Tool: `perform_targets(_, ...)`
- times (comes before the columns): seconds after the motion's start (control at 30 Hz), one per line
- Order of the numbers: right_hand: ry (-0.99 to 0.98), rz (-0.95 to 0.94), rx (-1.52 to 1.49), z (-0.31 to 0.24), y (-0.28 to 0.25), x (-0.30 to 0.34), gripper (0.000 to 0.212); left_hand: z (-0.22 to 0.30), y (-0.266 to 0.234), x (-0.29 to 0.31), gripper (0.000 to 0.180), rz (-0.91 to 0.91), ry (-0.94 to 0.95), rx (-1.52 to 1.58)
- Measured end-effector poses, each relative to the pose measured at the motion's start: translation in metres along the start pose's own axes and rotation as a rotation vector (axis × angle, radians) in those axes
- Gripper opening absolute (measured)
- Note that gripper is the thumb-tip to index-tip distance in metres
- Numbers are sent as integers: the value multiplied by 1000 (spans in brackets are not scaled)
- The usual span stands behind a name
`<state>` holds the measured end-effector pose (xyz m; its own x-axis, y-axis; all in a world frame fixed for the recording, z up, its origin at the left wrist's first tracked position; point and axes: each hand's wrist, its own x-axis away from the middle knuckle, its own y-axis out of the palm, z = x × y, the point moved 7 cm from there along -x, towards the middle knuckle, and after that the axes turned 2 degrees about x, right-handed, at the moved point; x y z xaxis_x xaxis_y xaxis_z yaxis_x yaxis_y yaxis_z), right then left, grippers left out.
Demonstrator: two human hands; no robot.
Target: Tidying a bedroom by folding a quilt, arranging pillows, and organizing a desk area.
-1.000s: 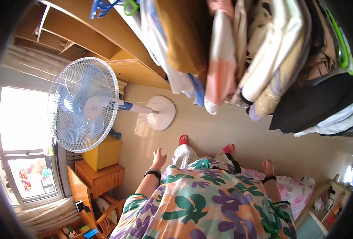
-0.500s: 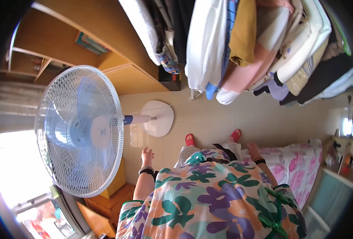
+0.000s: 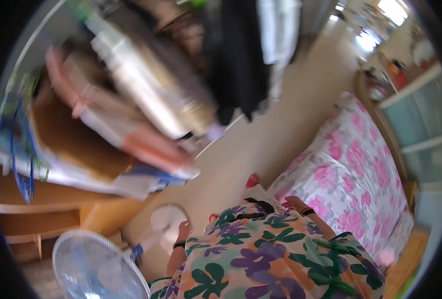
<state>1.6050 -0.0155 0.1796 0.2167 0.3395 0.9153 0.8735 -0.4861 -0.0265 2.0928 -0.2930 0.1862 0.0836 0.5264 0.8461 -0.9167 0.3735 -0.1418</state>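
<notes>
My left hand hangs low beside my flowered dress, holding nothing, its fingers loosely apart though slightly blurred. It is nearest the white round base of the standing fan. On the other side, my right hand is also without anything in it, fingers loosely stretched beside the dress. Close to it lies a bed cover with pink flowers on white. Dark bands sit on both wrists. A red slipper shows below the dress hem.
Hanging clothes, smeared by motion, fill the upper left. Below them is a wooden cabinet with open shelves. A glass-fronted cabinet with small items on top stands at the right. Pale tiled floor runs between clothes and bed.
My view has turned to the right. The fan and clothes have shifted left in view, and more of the bed shows. Both hands still hang at my sides, holding nothing.
</notes>
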Motion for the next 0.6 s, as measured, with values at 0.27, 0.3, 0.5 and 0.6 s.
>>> perform_targets(0.27, 38, 317, -453, 70, -134, 30, 23, 168, 221, -64, 40, -248, 187, -663)
perform_targets(0.3, 74, 448, -525, 76, -141, 30, 22, 191, 259, -74, 40, -304, 373, -862)
perform_targets(0.5, -4, 438, -936, 89, -150, 5, 34, 302, 478, -28, 43, -612, 647, -1258)
perform_targets(0.6, -78, 345, -1221, 49, -148, -6, 38, 323, 550, -40, 44, -677, 725, -1425)
